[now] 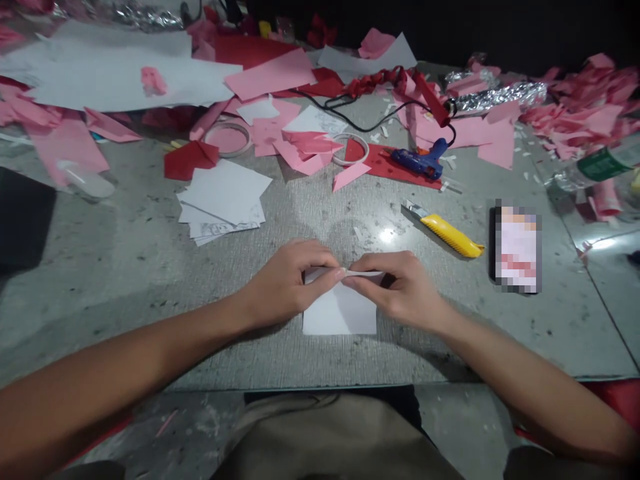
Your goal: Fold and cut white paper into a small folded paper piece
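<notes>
A small white sheet of paper (340, 313) lies near the front edge of the table, its far edge lifted and turned over in a narrow fold. My left hand (305, 277) pinches that fold from the left, thumb on the near side and fingers behind. From the right, my right hand (400, 287) grips the same raised edge between thumb and fingers. Both thumbs come close together at the middle of the fold. Part of the far edge is hidden behind my fingers. Beyond my left hand sits a loose stack of white paper sheets (227, 193), some with drawn lines.
A yellow box cutter (450, 233) with its blade out lies right of my hands, beside a phone (517, 250). Farther back are a blue glue gun (423, 160), tape rolls (227, 138) and pink paper scraps (590, 107). A green-labelled bottle (605, 163) lies at right.
</notes>
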Tool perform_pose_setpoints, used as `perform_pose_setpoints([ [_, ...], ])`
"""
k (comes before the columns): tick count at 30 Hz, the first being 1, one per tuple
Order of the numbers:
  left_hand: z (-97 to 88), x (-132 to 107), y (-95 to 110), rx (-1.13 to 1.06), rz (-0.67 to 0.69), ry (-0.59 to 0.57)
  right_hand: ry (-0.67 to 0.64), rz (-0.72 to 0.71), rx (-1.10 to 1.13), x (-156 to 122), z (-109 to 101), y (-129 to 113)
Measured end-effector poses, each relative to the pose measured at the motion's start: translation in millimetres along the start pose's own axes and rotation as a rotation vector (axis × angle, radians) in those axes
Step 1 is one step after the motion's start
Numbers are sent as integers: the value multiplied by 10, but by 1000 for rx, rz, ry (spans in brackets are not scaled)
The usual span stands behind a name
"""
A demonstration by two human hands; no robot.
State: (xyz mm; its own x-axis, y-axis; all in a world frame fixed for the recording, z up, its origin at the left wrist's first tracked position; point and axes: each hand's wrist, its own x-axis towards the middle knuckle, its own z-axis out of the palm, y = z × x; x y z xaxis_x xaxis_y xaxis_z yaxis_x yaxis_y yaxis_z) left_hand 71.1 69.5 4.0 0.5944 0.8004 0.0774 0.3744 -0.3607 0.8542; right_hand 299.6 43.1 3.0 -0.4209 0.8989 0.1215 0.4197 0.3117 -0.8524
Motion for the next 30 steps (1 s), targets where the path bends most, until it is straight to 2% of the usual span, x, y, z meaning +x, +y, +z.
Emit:
perform_pose_setpoints([
  [6, 7, -2, -15, -39, -42, -1, 8, -45, -1, -25, 2, 2],
  [12, -7, -16, 4, -97, -34, 74, -3, 78, 32, 9, -21, -1],
  [20, 1, -18, -8, -84, -49, 31, 16, 110, 93, 5, -33, 7],
  [25, 8, -15, -13, -123, -17, 10, 24, 35, 51, -2, -19, -2],
  [30, 27, -28, 1, -166, -41, 31, 56, -61, -5, -33, -6, 4],
])
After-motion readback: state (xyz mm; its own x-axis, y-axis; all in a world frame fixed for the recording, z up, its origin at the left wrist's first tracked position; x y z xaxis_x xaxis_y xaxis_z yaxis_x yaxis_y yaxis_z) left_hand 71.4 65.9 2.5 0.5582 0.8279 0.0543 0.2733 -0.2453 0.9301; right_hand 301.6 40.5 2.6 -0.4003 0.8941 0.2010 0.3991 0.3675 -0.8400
